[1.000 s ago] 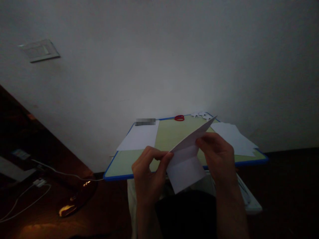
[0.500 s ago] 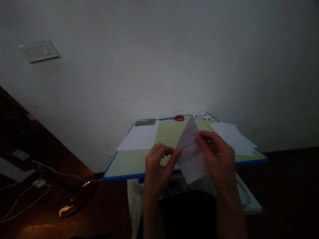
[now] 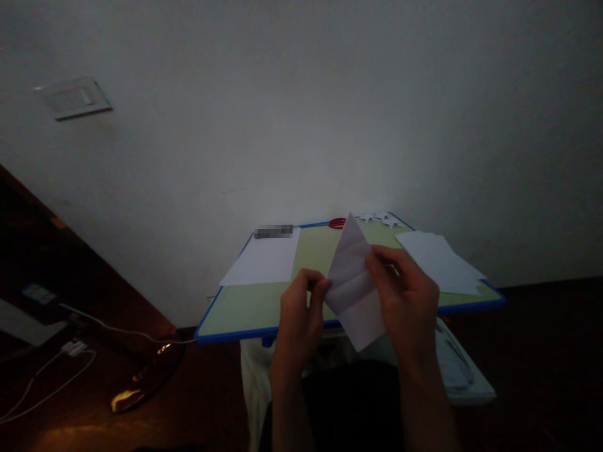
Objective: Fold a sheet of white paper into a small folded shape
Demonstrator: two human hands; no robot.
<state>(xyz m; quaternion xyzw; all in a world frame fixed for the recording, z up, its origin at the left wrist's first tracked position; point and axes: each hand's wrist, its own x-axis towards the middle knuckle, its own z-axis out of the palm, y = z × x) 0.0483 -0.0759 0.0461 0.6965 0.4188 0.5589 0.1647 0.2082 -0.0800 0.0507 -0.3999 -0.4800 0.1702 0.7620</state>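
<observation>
A white sheet of folded paper (image 3: 354, 285) is held up in front of me, above the near edge of the table. It has a pointed top and creases running across it. My left hand (image 3: 301, 317) pinches its left corner between thumb and fingers. On the opposite side, my right hand (image 3: 407, 295) grips the right edge, thumb in front and fingers curled behind. Behind the paper's tip lie red-handled scissors (image 3: 336, 223), partly covered by it. Small white paper cutouts (image 3: 381, 218) lie at the table's far right corner.
The table (image 3: 240, 314) has a pale green top and a blue rim, against a wall. White paper (image 3: 266, 260) lies at left with a blurred dark object (image 3: 273, 231) at its far edge. More sheets (image 3: 438, 260) lie at right. A white cable (image 3: 122, 329) runs at left.
The paper has shifted slightly left with both hands, its tip now overlapping the scissors' handles. More of the small cutouts shows. My left fingers have drawn closer together at the corner.
</observation>
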